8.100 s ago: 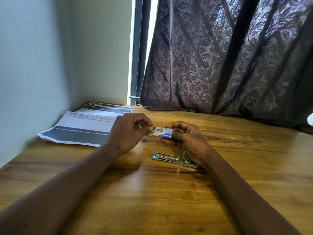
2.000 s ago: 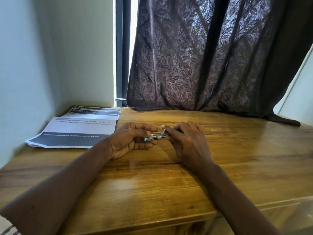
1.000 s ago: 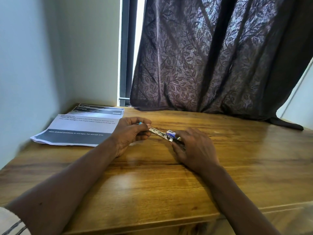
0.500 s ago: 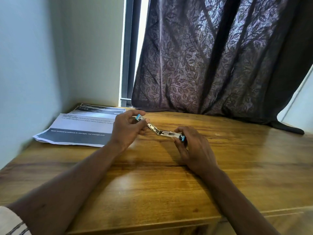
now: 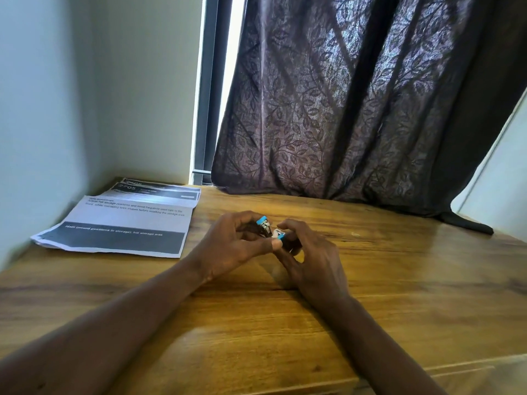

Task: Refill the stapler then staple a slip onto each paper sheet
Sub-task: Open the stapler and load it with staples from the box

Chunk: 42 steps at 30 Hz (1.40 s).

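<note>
A small metal stapler (image 5: 269, 230) with blue tips is held just above the wooden table (image 5: 399, 280), between both hands. My left hand (image 5: 233, 246) grips its upper arm, whose blue tip points up. My right hand (image 5: 310, 260) pinches the lower arm near the other blue tip. The two arms stand close together in a narrow V. The staple box is not visible. A stack of printed paper sheets (image 5: 119, 220) lies at the table's back left.
A dark leaf-patterned curtain (image 5: 356, 109) hangs down onto the table's far edge. A pale wall closes the left side and the corner. The table's front edge runs along the bottom right.
Half a second ago the stapler was spread wide open between my hands. Its two arms have since folded towards each other, and my hands have come close together.
</note>
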### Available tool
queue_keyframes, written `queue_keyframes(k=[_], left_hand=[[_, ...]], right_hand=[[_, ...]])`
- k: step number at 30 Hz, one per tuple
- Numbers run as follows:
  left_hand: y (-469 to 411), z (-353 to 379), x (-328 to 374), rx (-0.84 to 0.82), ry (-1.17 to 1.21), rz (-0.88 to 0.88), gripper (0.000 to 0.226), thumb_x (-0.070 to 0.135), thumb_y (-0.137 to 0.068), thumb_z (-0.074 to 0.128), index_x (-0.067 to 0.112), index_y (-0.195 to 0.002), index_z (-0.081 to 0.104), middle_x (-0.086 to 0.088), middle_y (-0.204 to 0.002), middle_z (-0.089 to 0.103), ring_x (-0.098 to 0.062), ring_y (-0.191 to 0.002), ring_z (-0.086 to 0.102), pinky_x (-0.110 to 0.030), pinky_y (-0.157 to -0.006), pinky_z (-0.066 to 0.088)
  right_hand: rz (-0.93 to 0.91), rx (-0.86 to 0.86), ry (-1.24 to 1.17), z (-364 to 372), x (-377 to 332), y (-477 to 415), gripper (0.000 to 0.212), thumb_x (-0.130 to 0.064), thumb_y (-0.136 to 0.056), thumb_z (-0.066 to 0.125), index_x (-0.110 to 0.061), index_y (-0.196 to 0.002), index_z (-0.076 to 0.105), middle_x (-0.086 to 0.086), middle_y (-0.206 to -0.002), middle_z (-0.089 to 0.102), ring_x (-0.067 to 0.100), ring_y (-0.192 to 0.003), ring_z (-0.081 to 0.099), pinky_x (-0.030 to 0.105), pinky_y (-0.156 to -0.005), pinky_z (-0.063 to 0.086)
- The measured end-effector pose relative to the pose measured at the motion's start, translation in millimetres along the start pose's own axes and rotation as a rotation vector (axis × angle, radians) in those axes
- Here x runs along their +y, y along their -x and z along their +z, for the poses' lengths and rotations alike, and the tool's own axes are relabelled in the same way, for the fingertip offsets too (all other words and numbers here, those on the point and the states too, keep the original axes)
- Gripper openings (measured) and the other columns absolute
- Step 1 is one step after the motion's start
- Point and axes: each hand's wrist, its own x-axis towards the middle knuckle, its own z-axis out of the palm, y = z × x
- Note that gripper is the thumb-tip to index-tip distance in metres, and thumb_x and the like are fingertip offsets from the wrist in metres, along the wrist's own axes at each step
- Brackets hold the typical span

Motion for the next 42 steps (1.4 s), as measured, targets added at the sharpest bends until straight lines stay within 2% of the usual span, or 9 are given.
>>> queue_keyframes(k=[3,6,11,13,20,24,30,35,42], left_hand=[[0.4,1.6,-1.0,0.007,-0.057,0.012,0.044,0.024,-0.077,0.088,0.016,-0.116,0.070,-0.001,-0.104,0.077,-0.017,-0.099,0.074,-0.048,-0.088,0.062],[-0.2,1.6,-1.2,0.025,-0.129,0.043,0.040,0.027,-0.080,0.085,0.019,-0.117,0.072,0.005,-0.105,0.078,-0.013,-0.101,0.073,-0.045,-0.090,0.062],[1.6,4.2,6.0,0.019,-0.230,0.107,0.040,0.025,-0.084,0.082,0.026,-0.123,0.073,0.015,-0.109,0.077,-0.002,-0.103,0.071,-0.038,-0.094,0.060],[2.3,4.9,8.2,-0.005,-0.236,0.124,0.039,0.022,-0.084,0.082,0.030,-0.121,0.073,0.016,-0.108,0.077,-0.001,-0.103,0.071,-0.035,-0.094,0.059],[2.9,4.4,9.3,-0.006,-0.253,0.140,0.038,0.020,-0.086,0.081,0.031,-0.121,0.073,0.017,-0.109,0.077,0.002,-0.103,0.070,-0.035,-0.097,0.058],[2.8,3.7,6.1,0.015,-0.252,0.137,0.033,0.021,-0.087,0.079,0.027,-0.119,0.075,0.016,-0.107,0.078,0.001,-0.101,0.071,-0.039,-0.096,0.058],[2.4,2.8,6.2,0.025,-0.175,0.120,0.043,0.025,-0.080,0.085,0.024,-0.121,0.073,0.012,-0.105,0.078,-0.005,-0.100,0.073,-0.040,-0.091,0.061],[-0.5,0.4,3.5,0.058,-0.118,0.094,0.046,0.017,-0.085,0.081,0.030,-0.127,0.067,0.005,-0.102,0.078,-0.011,-0.093,0.076,-0.037,-0.086,0.063],[2.6,-1.8,8.2,0.124,-0.442,0.257,0.036,0.021,-0.083,0.083,0.032,-0.115,0.073,0.024,-0.103,0.071,-0.001,-0.088,0.070,-0.015,-0.073,0.059]], right_hand=[[0.017,-0.027,-0.028,-0.3,-1.0,1.3,0.048,-0.031,-0.090,0.073,-0.036,-0.127,0.044,-0.007,-0.098,0.073,0.005,-0.082,0.066,0.027,-0.069,0.055],[0.051,-0.015,0.002,2.6,2.3,0.3,0.045,-0.043,-0.091,0.066,-0.034,-0.129,0.042,-0.017,-0.097,0.062,-0.001,-0.082,0.058,0.025,-0.069,0.053],[0.142,-0.115,0.035,8.8,12.2,0.5,0.066,-0.056,-0.094,0.059,-0.031,-0.149,0.032,-0.011,-0.134,0.060,0.006,-0.114,0.058,0.030,-0.090,0.049],[0.115,-0.160,0.045,10.1,13.0,2.1,0.066,-0.057,-0.095,0.052,-0.031,-0.152,0.032,-0.007,-0.138,0.060,0.011,-0.120,0.058,0.033,-0.095,0.048],[0.093,-0.163,0.030,8.3,11.4,1.5,0.066,-0.058,-0.090,0.044,-0.023,-0.146,0.046,-0.001,-0.126,0.068,0.014,-0.105,0.063,0.028,-0.085,0.046],[0.059,-0.149,0.041,7.0,7.1,1.9,0.051,-0.050,-0.100,0.050,-0.024,-0.143,0.049,-0.003,-0.118,0.069,0.000,-0.088,0.051,0.023,-0.078,0.040],[0.059,-0.132,0.016,7.1,7.2,1.5,0.052,-0.045,-0.101,0.054,-0.025,-0.148,0.044,-0.003,-0.133,0.064,0.011,-0.109,0.062,0.031,-0.089,0.051],[0.011,-0.030,-0.077,7.6,7.5,-0.6,0.039,-0.020,-0.098,0.064,-0.020,-0.134,0.052,-0.004,-0.124,0.061,0.011,-0.107,0.062,0.040,-0.085,0.057],[0.072,-0.054,-0.167,4.4,-1.0,0.6,0.062,-0.039,-0.096,0.061,-0.037,-0.146,0.025,0.000,-0.121,0.071,0.008,-0.107,0.068,0.029,-0.089,0.057]])
